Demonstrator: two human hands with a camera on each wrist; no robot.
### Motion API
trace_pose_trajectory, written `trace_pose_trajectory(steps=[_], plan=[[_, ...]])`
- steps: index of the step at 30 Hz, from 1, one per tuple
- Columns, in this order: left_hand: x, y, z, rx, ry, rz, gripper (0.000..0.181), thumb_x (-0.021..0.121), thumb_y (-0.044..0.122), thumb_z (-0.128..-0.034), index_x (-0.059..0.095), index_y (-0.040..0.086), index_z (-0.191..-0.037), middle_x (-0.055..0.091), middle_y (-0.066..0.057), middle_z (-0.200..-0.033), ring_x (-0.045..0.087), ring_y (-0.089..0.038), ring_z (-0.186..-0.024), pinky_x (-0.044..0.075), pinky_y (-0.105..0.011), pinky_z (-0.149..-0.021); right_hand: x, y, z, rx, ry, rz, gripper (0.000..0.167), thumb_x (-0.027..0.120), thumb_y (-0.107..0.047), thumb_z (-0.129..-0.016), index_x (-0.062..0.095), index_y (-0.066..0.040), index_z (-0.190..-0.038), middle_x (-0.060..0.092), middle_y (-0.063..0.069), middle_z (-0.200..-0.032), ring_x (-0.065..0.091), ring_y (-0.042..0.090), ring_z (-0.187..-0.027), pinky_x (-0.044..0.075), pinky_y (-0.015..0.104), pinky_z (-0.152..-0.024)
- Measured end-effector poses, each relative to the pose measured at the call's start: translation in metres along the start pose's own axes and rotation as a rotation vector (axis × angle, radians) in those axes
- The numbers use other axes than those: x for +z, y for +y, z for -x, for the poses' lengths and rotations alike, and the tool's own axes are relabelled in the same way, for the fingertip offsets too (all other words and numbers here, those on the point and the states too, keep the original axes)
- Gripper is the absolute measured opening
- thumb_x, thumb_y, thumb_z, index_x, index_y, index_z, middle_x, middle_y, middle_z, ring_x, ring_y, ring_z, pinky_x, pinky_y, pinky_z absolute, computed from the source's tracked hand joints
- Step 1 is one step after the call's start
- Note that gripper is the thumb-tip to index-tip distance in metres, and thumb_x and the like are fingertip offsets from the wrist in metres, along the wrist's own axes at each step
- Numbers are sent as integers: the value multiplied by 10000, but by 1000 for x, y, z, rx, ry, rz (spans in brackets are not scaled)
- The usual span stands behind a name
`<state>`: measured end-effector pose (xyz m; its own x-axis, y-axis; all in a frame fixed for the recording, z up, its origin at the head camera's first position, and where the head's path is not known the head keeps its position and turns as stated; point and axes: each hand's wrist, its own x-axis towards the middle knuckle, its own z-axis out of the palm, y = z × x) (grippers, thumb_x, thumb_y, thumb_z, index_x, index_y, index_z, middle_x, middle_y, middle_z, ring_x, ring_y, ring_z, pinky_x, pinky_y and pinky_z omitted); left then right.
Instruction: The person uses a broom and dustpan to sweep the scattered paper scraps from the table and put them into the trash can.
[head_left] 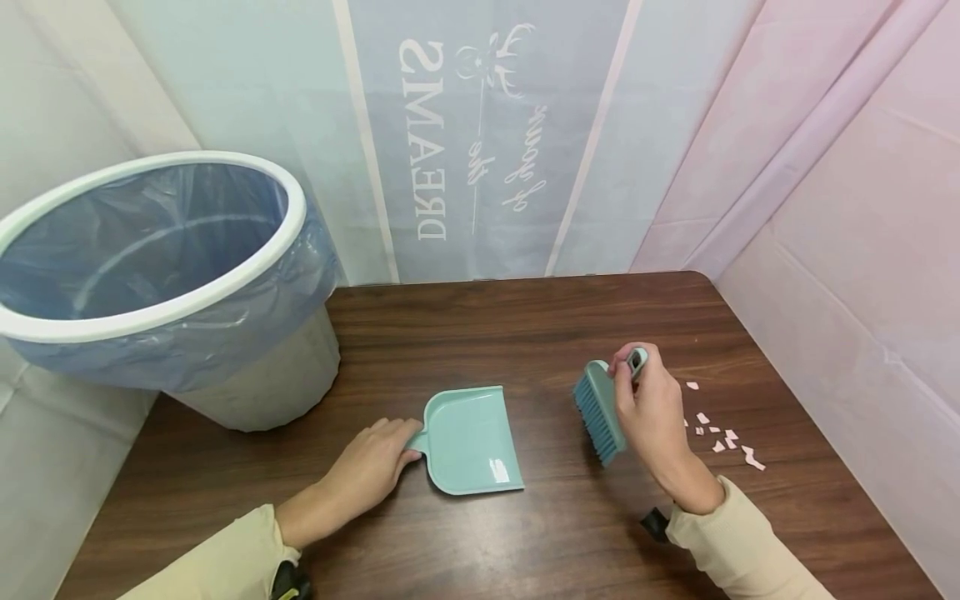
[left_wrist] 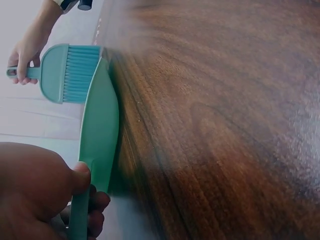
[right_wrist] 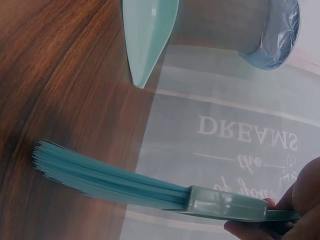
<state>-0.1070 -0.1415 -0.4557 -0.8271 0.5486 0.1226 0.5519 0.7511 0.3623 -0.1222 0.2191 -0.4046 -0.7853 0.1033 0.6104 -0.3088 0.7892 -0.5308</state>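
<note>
From my remote screen, I see the left hand (head_left: 369,465) grip the dustpan (head_left: 468,442), the right hand (head_left: 654,412) the brush (head_left: 600,407); scraps (head_left: 731,435) at lower right lie unswept.

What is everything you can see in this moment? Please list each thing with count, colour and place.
Dustpan: one, pale green, mid-table, handle in the left hand
Brush: one, green with blue-green bristles, handle in the right hand
Scraps: several, exact count unclear, white, right part of the table
Bin: one, whitish, far left of the table
Liner: one, translucent blue, in the bin and over its rim
Table: one, brown wood grain, under everything
Lettered backdrop: one, grey-blue and white, behind the table
Sleeves: two, cream, on both arms
Left hand: one, left of the dustpan
Right hand: one, between brush and scraps
</note>
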Motion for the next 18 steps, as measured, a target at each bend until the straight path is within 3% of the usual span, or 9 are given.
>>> trace_pose_trajectory(steps=[7, 13, 18], plan=[[-1, 0, 0, -27, -16, 27, 296, 717, 164, -946, 638, 63, -1213, 698, -28, -1039, 568, -159, -836, 503, -364, -733, -4, 3, -2, -17, 32, -16, 98, 554, 110, -952, 557, 48, -1028, 682, 110, -834, 496, 41, -624, 356, 137, -532], [-1, 0, 0, -40, -12, 37, 282, 722, 162, -941, 646, 66, -1195, 703, -31, -1045, 559, -158, -828, 498, -364, -737, -20, 9, -8, 48, 74, -19, 63, 534, 74, -983, 563, 61, -1037, 697, 127, -847, 469, -87, -647, 349, 99, -550], [-1, 1, 0, -45, -9, 37, 284, 724, 158, -939, 648, 59, -1195, 708, -40, -1063, 562, -165, -836, 502, -373, -748, -41, 19, -16, 105, 122, 8, 91, 505, 20, -1012, 563, 71, -1060, 702, 143, -855, 461, -118, -630, 338, 81, -552]])
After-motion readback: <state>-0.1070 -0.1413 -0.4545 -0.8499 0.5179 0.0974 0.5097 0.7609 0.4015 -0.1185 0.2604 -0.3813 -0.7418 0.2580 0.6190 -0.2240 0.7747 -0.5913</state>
